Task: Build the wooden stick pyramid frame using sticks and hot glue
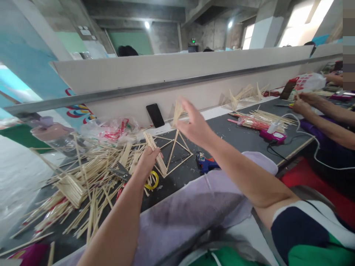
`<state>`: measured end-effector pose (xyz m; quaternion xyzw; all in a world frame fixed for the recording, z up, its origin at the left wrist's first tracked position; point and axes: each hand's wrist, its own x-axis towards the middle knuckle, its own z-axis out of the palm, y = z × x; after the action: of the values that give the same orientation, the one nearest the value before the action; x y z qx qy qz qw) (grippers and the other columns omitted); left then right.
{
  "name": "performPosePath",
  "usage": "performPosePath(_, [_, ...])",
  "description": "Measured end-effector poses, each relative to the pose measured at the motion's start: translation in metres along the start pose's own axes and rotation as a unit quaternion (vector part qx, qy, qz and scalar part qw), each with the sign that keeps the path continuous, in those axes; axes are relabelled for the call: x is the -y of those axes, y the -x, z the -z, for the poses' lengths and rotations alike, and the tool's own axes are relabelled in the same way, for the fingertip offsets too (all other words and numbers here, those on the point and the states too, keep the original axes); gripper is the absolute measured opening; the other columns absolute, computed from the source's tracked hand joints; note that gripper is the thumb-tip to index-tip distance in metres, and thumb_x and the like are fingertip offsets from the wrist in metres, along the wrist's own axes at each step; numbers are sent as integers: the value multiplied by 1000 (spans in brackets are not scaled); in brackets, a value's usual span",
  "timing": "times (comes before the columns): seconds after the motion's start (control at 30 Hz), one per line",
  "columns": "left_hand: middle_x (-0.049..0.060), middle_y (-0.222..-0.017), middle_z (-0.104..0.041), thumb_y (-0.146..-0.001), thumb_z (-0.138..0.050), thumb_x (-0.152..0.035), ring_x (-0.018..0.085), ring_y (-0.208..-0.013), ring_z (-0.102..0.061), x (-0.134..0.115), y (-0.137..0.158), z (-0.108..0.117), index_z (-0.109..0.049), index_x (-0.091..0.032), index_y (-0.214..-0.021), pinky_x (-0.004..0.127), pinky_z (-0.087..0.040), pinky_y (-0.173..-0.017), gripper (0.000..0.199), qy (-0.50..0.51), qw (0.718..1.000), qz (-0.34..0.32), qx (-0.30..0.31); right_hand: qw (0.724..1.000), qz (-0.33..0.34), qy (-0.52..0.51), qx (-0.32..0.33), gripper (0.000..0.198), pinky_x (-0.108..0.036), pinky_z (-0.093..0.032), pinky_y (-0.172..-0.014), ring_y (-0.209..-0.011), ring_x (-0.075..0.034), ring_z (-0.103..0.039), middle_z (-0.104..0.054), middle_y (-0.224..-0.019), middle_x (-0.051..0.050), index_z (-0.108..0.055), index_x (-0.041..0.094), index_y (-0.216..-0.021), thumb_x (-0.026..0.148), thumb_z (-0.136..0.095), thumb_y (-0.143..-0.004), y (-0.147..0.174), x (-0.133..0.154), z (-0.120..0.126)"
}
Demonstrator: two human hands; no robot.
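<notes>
My left hand point(148, 159) is closed round the edge of a flat panel of wooden sticks point(158, 157), which tilts over the table. Partly behind it stands an open frame of thin sticks point(179, 163), with triangular sides. My right hand point(195, 127) is raised above the frame, thumb and fingers apart, and nothing shows between them. Just past its fingertips, a fan-shaped stick piece point(176, 115) leans near the white partition. Beneath my right forearm lies a blue glue gun point(205, 162). Scissors point(122, 171) and a yellow ring point(152, 180) lie by my left wrist.
Loose sticks point(97, 173) heap up on the left, beside a stick-built piece point(70, 188) and a lidded jar point(55, 136). A phone point(155, 115) leans on the partition point(119, 105). At right are a purple power strip point(273, 136), a white cable, and another person's hands point(303, 103).
</notes>
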<state>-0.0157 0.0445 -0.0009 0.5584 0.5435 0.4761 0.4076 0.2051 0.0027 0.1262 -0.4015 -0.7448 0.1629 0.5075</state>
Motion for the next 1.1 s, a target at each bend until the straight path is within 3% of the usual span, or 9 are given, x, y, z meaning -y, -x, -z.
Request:
performPosePath(0.17, [-1, -52, -53, -75, -55, -42, 6, -37, -34, -5, 3, 0, -52, -16, -65, 18, -23, -36, 28, -42, 999, -2, 28, 997, -16, -57, -51, 65, -52, -28, -105, -132, -26, -29, -29, -145, -4, -14, 28, -143, 21, -42, -84, -21, -41, 27])
performPosePath(0.4, [-1, -57, -55, -77, -54, -45, 6, -38, -33, -12, -3, -1, -50, -16, -71, 18, -20, -36, 29, -62, 996, 7, 62, 988, 6, -140, -65, 59, -49, -34, -101, -125, -24, -41, -40, -139, -6, -16, 27, -143, 24, -38, -88, -39, -41, 33])
performPosePath(0.57, [-1, -58, -54, -78, -53, -47, 6, -39, -32, -14, -15, 4, -50, -16, -71, 18, -19, -37, 32, -88, 992, 19, 86, 977, -77, -193, -57, 51, -41, -43, -95, -112, -20, -54, -54, -126, -11, -33, 20, -137, 23, -42, -86, -57, -74, 15])
performPosePath(0.7, [-1, -56, -52, -78, -52, -45, 8, -42, -35, -21, -16, 0, -54, -17, -68, 20, -25, -40, 30, -116, 991, -31, 67, 972, -119, -198, 38, 37, -40, -46, -90, -96, -19, -62, -65, -108, -11, -54, 15, -119, 23, -46, -85, -61, -97, -12])
performPosePath(0.87, [3, -66, -58, -73, -60, -40, 15, -56, -48, -37, -2, -2, -60, -19, -68, 25, -36, -49, 21, -112, 991, -56, 40, 970, -45, -193, 141, 29, -39, -48, -90, -102, -19, -61, -66, -109, -7, -61, 18, -111, 23, -48, -86, -57, -94, -24])
performPosePath(0.97, [4, -68, -58, -73, -61, -37, 17, -62, -50, -51, 4, 6, -60, -20, -68, 27, -39, -55, 18, -104, 993, -54, 22, 978, 15, -146, 148, 29, -39, -45, -93, -108, -19, -57, -64, -113, -4, -62, 22, -111, 20, -50, -85, -54, -80, -19])
performPosePath(1.1, [3, -67, -58, -75, -59, -37, 16, -62, -48, -77, 14, 32, -60, -20, -71, 26, -37, -55, 17, -112, 989, -99, 1, 981, 87, -121, 120, 33, -37, -44, -96, -115, -20, -52, -60, -121, -5, -58, 21, -118, 21, -48, -86, -50, -54, -7])
